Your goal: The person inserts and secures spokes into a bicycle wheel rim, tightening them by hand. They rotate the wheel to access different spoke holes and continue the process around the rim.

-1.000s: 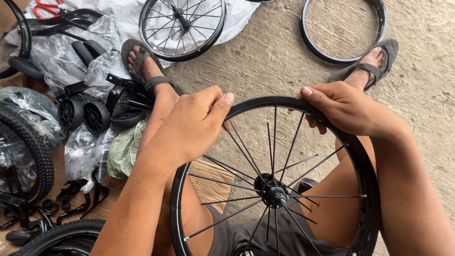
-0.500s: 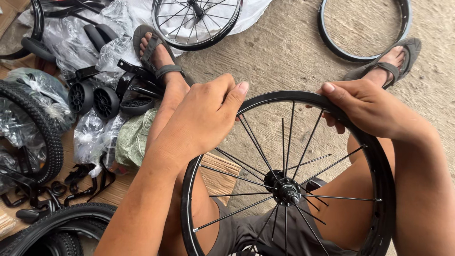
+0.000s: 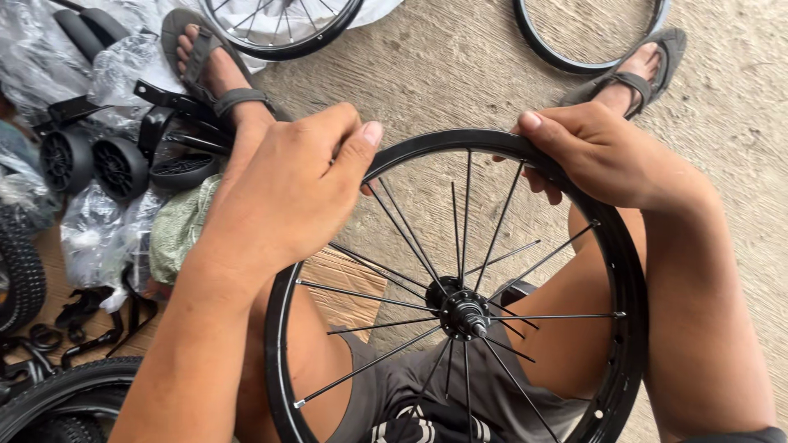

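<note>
Resting upright between the person's bare knees, a black spoked bicycle wheel [image 3: 460, 303] fills the lower middle of the view, its hub [image 3: 461, 312] near the centre and thin silver spokes fanning out to the rim. The left hand [image 3: 287, 193] curls over the rim at about 11 o'clock, fingers folded around it and thumb pointing toward 2 o'clock. The right hand [image 3: 603, 152] clamps the rim at about 1 o'clock, fingers wrapped under it. The two hands sit apart, each closed on the wheel. Below the hub, grey shorts [image 3: 427, 394] show through the spokes.

Farther out at 9 o'clock lie small black training wheels [image 3: 94, 164] and clear plastic wrapping [image 3: 98, 238], with a knobbly tyre [image 3: 20, 279] at the left edge. At 11 and 1 o'clock, the person's feet in grey sandals [image 3: 209, 70] rest on the concrete floor [image 3: 443, 74]. Beyond them, at the top edge, lie another spoked wheel [image 3: 279, 25] and a bare black rim [image 3: 587, 33].
</note>
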`<state>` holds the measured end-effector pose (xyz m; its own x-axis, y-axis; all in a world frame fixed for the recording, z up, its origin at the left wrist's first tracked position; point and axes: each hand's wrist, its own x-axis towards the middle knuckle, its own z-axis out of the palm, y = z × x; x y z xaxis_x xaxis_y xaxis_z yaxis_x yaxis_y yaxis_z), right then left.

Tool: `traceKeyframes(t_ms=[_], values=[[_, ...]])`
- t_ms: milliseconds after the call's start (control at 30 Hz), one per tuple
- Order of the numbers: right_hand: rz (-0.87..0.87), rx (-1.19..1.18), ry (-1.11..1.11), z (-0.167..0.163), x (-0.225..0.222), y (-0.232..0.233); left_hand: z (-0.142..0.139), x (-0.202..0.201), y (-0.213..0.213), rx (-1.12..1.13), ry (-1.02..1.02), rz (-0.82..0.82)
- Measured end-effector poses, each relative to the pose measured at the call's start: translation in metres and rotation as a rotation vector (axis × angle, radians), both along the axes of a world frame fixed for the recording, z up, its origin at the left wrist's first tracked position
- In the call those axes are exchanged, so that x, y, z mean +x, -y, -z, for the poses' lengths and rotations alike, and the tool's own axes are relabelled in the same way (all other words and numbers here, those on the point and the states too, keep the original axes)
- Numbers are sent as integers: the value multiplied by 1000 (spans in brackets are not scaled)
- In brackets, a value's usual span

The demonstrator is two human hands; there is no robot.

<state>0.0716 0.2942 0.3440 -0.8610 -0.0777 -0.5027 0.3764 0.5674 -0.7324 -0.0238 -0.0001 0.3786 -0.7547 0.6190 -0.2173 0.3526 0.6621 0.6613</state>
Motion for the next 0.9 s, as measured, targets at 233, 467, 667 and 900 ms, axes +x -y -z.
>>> traceKeyframes(t_ms=[233,467,667,900], values=[[-3,-20,-11,-10,-1,0,-11,-1,0,14,2,-6],[-7,-61,-39,-16,2,-1,-14,2,2,152,-39,32],[3,-42,-52,-21,4,1,-20,3,3,132,2,30],[-14,-4,-65,-26,4,2,-25,4,0,86,79,1]])
